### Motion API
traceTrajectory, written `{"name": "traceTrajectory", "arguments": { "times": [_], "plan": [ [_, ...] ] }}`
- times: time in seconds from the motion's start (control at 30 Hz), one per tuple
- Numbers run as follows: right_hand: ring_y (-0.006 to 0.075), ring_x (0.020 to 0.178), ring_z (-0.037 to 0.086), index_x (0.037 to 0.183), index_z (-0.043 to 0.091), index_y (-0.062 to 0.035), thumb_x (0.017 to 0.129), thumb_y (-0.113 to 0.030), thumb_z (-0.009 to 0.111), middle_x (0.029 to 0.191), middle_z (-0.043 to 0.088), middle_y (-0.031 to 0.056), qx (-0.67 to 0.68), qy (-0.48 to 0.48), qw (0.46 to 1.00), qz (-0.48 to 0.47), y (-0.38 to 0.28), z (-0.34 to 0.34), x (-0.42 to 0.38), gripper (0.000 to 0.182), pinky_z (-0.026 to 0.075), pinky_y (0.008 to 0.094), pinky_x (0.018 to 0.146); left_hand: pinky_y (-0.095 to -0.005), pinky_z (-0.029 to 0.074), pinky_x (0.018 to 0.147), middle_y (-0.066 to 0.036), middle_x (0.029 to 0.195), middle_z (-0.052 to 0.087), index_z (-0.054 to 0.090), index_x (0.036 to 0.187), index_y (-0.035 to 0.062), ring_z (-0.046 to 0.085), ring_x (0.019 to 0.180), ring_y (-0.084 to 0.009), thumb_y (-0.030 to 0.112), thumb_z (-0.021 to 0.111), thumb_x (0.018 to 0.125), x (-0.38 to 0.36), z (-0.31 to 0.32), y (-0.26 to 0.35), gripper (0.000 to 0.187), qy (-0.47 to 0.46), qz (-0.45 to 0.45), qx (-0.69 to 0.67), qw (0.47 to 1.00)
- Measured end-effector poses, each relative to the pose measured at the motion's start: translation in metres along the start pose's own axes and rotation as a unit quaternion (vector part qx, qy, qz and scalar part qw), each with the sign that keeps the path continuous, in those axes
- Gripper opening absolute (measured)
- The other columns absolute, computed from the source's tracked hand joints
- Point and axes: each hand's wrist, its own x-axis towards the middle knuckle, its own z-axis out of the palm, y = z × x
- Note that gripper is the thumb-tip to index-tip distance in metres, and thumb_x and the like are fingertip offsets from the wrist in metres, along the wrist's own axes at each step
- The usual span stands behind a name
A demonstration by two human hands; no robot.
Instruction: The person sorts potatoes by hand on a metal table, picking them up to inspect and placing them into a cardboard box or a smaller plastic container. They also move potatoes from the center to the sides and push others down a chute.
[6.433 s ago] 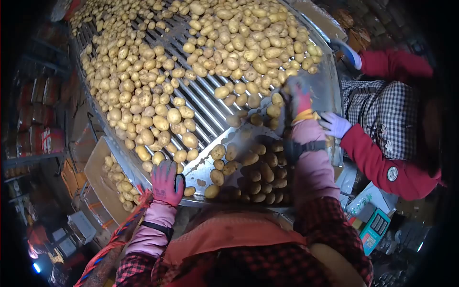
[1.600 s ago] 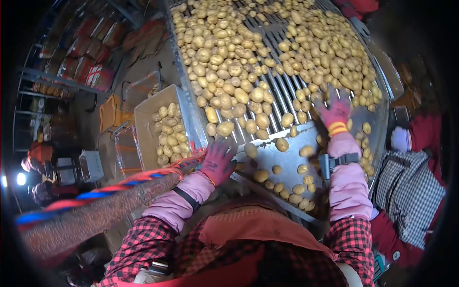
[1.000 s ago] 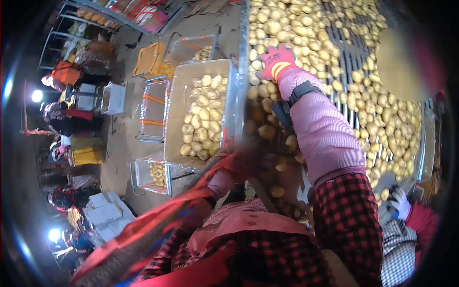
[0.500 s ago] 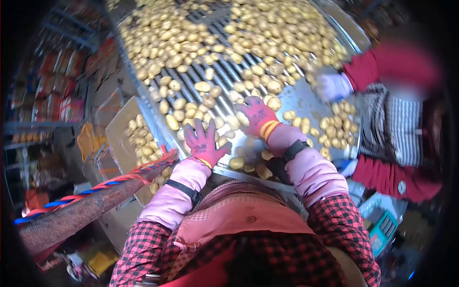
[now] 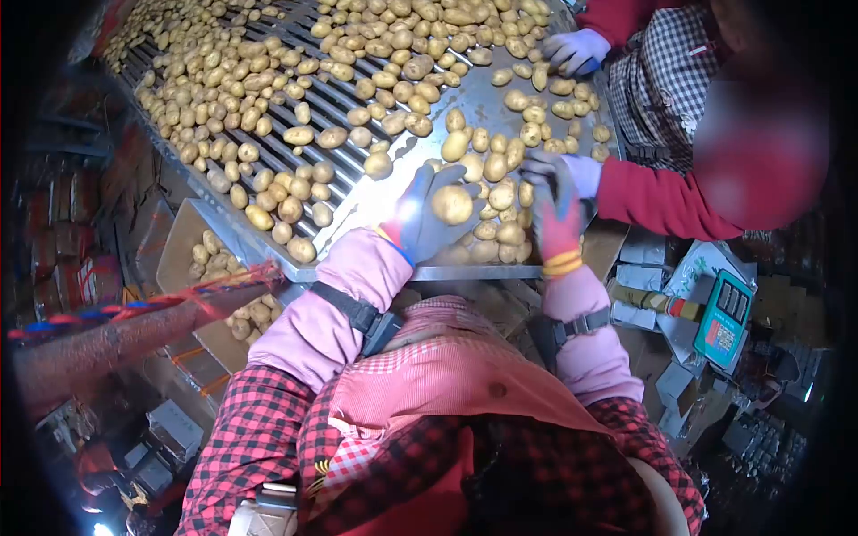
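Many yellow potatoes (image 5: 268,183) lie on a metal sorting table with dark bars and a smooth steel plate (image 5: 357,214). My left hand (image 5: 429,214), in a grey and red glove, is turned with its palm showing and its fingers curved around one potato (image 5: 452,205). Beside the potatoes at the plate's right side is my right hand (image 5: 559,219), its gloved fingers pointing away from me; whether it holds anything is hidden. A co-worker's gloved hand (image 5: 583,176) is right by it, partly overlapped.
The co-worker's other gloved hand (image 5: 576,52) rests by potatoes at the upper right. A cardboard box of potatoes (image 5: 174,255) stands below the table's left edge. A rusty bar with twisted cords (image 5: 134,335) crosses the left. A teal scale (image 5: 724,317) is at the right.
The view has shifted right over the table. My left hand has turned from palm down and spread to cupping a potato. My right hand has moved right, near the co-worker's hand.
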Motion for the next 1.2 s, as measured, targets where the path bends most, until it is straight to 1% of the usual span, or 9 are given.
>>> {"name": "traceTrajectory", "arguments": {
  "times": [0.1, 0.27, 0.4, 0.47, 0.67, 0.77, 0.83, 0.93, 1.2],
  "plan": [
    [0.0400, 0.132, 0.038, 0.141, 0.041, -0.0043, 0.085, -0.034, 0.064, 0.138, 0.045, 0.0229, -0.388, 0.058, 0.914, 0.102, 0.048, -0.020, -0.063, 0.068, 0.035, 0.0453, 0.107, -0.0466, 0.045, 0.103, -0.019, 0.140, 0.047, 0.034, 0.146, 0.0089, 0.048, 0.128, -0.0353, 0.052, 0.046, 0.097, -0.025, -0.002, 0.006, 0.066, -0.003, 0.046, 0.118, 0.992],
    [0.0431, 0.138, 0.030, 0.150, 0.029, -0.0084, 0.085, -0.055, 0.057, 0.145, 0.038, 0.0273, -0.583, -0.133, 0.800, -0.052, 0.078, 0.067, -0.077, 0.085, 0.018, 0.0512, 0.116, -0.0451, 0.046, 0.102, -0.017, 0.136, 0.050, 0.039, 0.143, 0.0090, 0.052, 0.123, -0.0321, 0.048, 0.053, 0.093, -0.064, -0.007, 0.000, 0.065, 0.090, -0.023, 0.005, 0.996],
    [0.0365, 0.130, 0.044, 0.140, 0.044, -0.0025, 0.086, -0.033, 0.062, 0.141, 0.046, 0.0230, -0.384, -0.157, 0.909, 0.047, 0.054, 0.067, -0.019, 0.064, 0.032, 0.0444, 0.111, -0.0372, 0.050, 0.094, -0.011, 0.123, 0.061, 0.046, 0.139, 0.0100, 0.060, 0.109, -0.0211, 0.022, 0.076, 0.080, -0.124, -0.013, 0.021, 0.068, 0.110, 0.033, 0.372, 0.921],
    [0.0318, 0.122, 0.053, 0.137, 0.045, 0.0003, 0.091, -0.021, 0.061, 0.137, 0.051, 0.0193, -0.255, -0.106, 0.957, -0.090, 0.047, 0.061, -0.012, 0.053, 0.040, 0.0391, 0.105, -0.0341, 0.049, 0.093, -0.008, 0.115, 0.063, 0.052, 0.133, 0.0073, 0.060, 0.107, -0.0169, 0.014, 0.070, 0.089, -0.170, -0.005, 0.018, 0.048, 0.046, -0.007, 0.058, 0.997],
    [0.0296, 0.114, 0.060, 0.125, 0.060, -0.0008, 0.096, -0.016, 0.055, 0.124, 0.063, 0.0176, -0.241, -0.224, 0.936, -0.120, 0.035, 0.052, -0.072, 0.033, 0.045, 0.0373, 0.098, -0.0362, 0.050, 0.091, -0.008, 0.110, 0.063, 0.056, 0.125, 0.0014, 0.062, 0.102, -0.0198, 0.016, 0.067, 0.090, -0.322, -0.049, 0.089, 0.040, 0.290, 0.045, 0.337, 0.895],
    [0.0300, 0.112, 0.061, 0.127, 0.059, -0.0017, 0.094, -0.018, 0.058, 0.123, 0.063, 0.0180, -0.241, -0.215, 0.941, -0.097, 0.048, 0.049, -0.078, 0.037, 0.045, 0.0374, 0.098, -0.0370, 0.049, 0.095, -0.009, 0.121, 0.060, 0.055, 0.128, 0.0039, 0.057, 0.113, -0.0209, 0.030, 0.047, 0.101, -0.392, -0.098, 0.097, 0.039, 0.516, 0.210, -0.067, 0.828],
    [0.0312, 0.114, 0.060, 0.128, 0.058, -0.0019, 0.091, -0.023, 0.061, 0.123, 0.063, 0.0184, -0.285, -0.260, 0.922, -0.042, 0.062, 0.063, -0.082, 0.042, 0.044, 0.0381, 0.099, -0.0363, 0.044, 0.102, -0.010, 0.127, 0.058, 0.053, 0.132, 0.0033, 0.053, 0.120, -0.0212, 0.027, 0.045, 0.102, -0.422, -0.122, 0.085, 0.039, 0.555, 0.109, 0.485, 0.667],
    [0.0367, 0.117, 0.055, 0.126, 0.057, -0.0025, 0.087, -0.036, 0.063, 0.124, 0.060, 0.0217, -0.377, -0.204, 0.903, -0.039, 0.059, 0.050, -0.109, 0.052, 0.042, 0.0417, 0.102, -0.0357, 0.037, 0.110, -0.012, 0.135, 0.054, 0.051, 0.134, -0.0014, 0.046, 0.130, -0.0222, 0.019, 0.046, 0.101, -0.421, -0.129, 0.050, 0.039, 0.561, 0.024, -0.055, 0.826],
    [0.0368, 0.110, 0.057, 0.124, 0.060, -0.0104, 0.082, -0.026, 0.067, 0.120, 0.061, 0.0157, -0.362, -0.189, 0.910, -0.077, 0.037, -0.006, -0.175, 0.045, 0.045, 0.0444, 0.097, -0.0373, 0.034, 0.111, -0.015, 0.136, 0.050, 0.048, 0.135, -0.0047, 0.048, 0.127, -0.0235, 0.025, 0.050, 0.100, -0.306, -0.051, 0.043, 0.046, 0.272, -0.058, -0.063, 0.958]
  ]
}}
